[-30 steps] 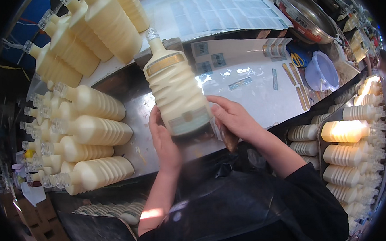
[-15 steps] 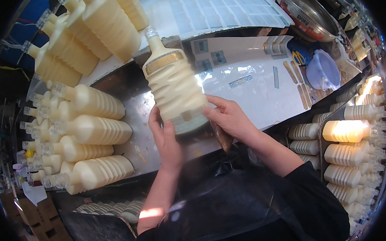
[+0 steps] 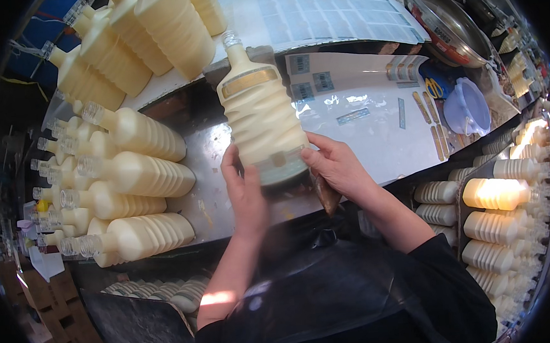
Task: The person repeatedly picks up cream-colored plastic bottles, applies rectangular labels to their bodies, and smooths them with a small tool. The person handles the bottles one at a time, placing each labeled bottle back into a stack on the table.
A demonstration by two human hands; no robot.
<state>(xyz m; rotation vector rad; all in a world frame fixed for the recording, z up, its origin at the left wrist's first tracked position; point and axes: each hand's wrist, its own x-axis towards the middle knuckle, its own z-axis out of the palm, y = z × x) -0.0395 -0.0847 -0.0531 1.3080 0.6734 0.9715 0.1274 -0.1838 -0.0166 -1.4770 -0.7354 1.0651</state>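
A cream-coloured bottle [image 3: 266,118] with wavy ridged sides, a clear threaded neck and a gold band on its shoulder is tilted between my hands, base toward me. My left hand [image 3: 246,196] holds the lower left side, fingers along the edge and thumb at the front. My right hand [image 3: 337,167] grips the lower right corner, thumb on the front by a pale bluish label strip [image 3: 281,166] around the base. Below my right palm hangs a brown flat piece [image 3: 326,195]; its upper part is hidden, and I cannot tell its kind.
Similar bottles [image 3: 151,175] lie stacked at left; others [image 3: 176,35] stand at the back left. A white sheet [image 3: 374,126] bears small labels [image 3: 353,116], long flat tools [image 3: 439,134], yellow scissors [image 3: 434,88] and a lavender bucket [image 3: 466,108]. Metal pan [image 3: 446,25] behind; racked bottles [image 3: 492,226] at right.
The whole view has shifted slightly, so things appear a little further right. The bottle stays between both hands in nearly the same pose, and the grip looks the same.
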